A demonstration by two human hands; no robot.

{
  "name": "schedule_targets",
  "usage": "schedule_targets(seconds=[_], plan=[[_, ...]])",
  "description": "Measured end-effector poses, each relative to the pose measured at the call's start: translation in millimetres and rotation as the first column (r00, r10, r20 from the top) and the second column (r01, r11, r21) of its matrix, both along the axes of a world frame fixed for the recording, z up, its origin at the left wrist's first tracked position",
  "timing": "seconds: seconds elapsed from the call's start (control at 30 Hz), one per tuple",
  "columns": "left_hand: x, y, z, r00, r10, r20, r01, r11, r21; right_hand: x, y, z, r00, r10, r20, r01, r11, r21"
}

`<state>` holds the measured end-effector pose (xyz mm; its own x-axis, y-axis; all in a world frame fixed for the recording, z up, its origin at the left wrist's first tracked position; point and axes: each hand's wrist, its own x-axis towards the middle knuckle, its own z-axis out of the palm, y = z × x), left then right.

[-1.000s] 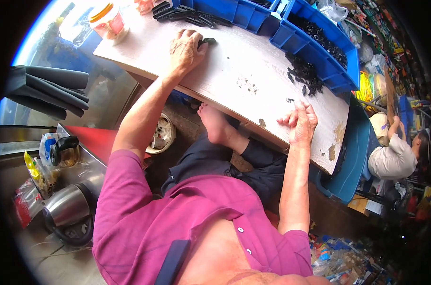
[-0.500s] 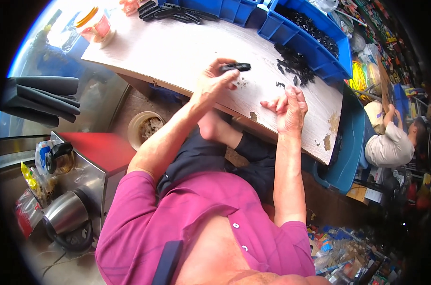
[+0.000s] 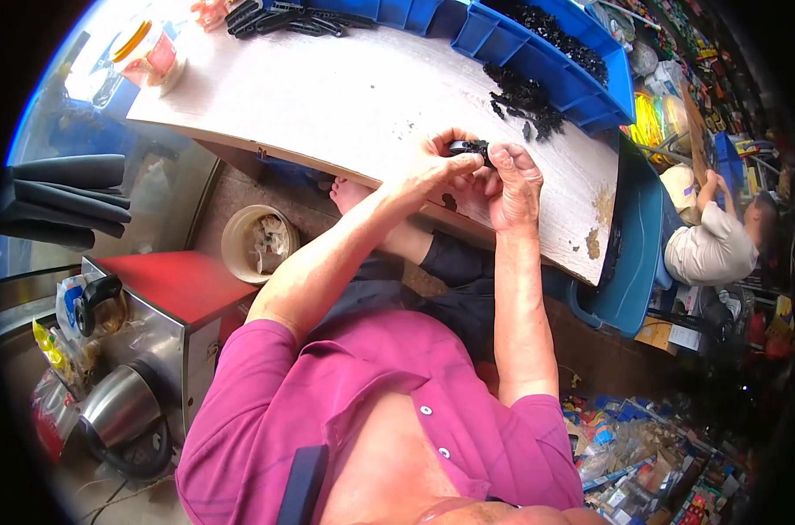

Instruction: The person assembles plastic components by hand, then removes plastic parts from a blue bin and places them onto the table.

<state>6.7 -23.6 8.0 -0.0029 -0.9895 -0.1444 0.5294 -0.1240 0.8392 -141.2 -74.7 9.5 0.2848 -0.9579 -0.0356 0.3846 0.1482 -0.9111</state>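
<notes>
Above the table's near edge, my two hands meet around a black plastic part, short and long-shaped with a shiny surface. My left hand is closed on it, with thumb and fingers at its left end. At its right end the fingertips of my right hand are pinched together against it. Whatever those right fingertips hold is too small and too covered to make out. Beyond my hands lies a heap of small black pieces on the pale table.
Blue bins with black pieces line the far side, near several long black parts. An orange-lidded jar stands at the left. A bucket, red-topped cabinet and teal tub surround me. Another person sits right.
My left hand has brought the black plastic part rightward and nearer me, and my right hand has closed in to meet it. The view has shifted slightly.
</notes>
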Motion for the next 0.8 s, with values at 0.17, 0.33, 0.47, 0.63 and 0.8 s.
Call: schedule_targets(seconds=[0.17, 0.33, 0.47, 0.63, 0.8], plan=[[-4, -5, 12, 0.998, 0.056, -0.022, -0.053, 0.991, 0.125, -4, -4, -8, 0.999, 0.041, -0.014, -0.041, 0.999, 0.018], [-7, -7, 8, 0.989, 0.145, -0.003, -0.143, 0.980, 0.140, -2, -6, -3, 0.991, 0.012, -0.136, -0.011, 1.000, 0.007], [-5, -5, 0, 0.983, 0.148, -0.107, -0.136, 0.985, 0.106, -1, -1, 2, 0.974, 0.085, -0.209, -0.072, 0.995, 0.067], [-10, 0, 8, 0.990, 0.141, 0.004, -0.141, 0.988, 0.057, 1, 4, -6, 0.957, -0.012, -0.290, 0.011, 1.000, -0.005], [-11, -15, 8, 0.976, 0.077, 0.203, -0.084, 0.996, 0.026, -6, 4, -8, 0.970, -0.081, -0.229, 0.066, 0.995, -0.071]])
